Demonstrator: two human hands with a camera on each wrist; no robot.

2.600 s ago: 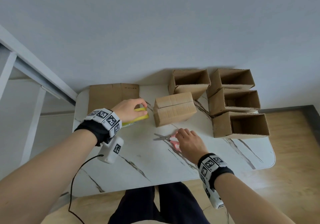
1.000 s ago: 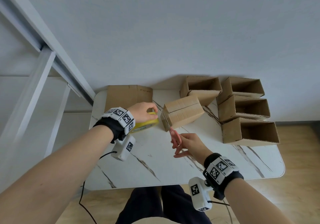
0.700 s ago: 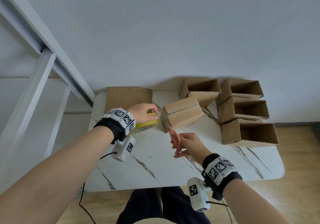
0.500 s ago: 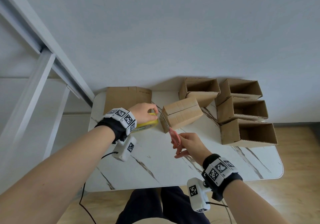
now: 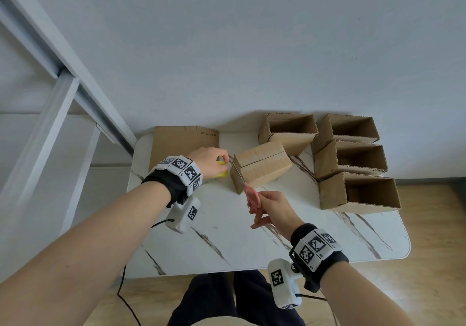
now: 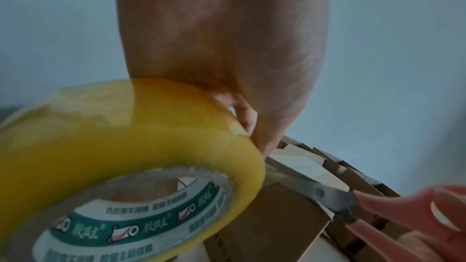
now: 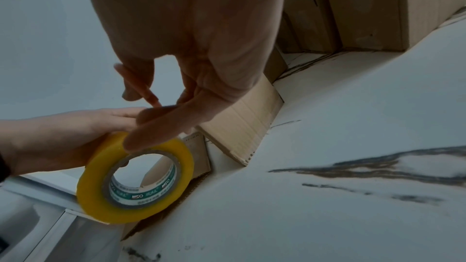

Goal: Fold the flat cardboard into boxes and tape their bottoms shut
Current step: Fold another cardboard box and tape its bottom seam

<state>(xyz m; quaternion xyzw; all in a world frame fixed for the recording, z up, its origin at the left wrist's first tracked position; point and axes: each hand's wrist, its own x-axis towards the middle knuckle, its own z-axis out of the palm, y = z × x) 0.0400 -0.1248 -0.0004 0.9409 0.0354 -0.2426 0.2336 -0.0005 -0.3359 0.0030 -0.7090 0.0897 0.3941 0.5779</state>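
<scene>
The left hand (image 5: 208, 160) grips the yellow tape roll (image 6: 131, 158) just left of the closed box (image 5: 261, 165) lying mid-tabletop (image 5: 252, 245). The right hand (image 5: 273, 209) holds pink scissors (image 5: 252, 195), blades at the stretched tape beside the box's near-left corner. Flat cardboard (image 5: 180, 140) lies behind the left hand; four open boxes (image 5: 353, 194) sit to the right.
</scene>
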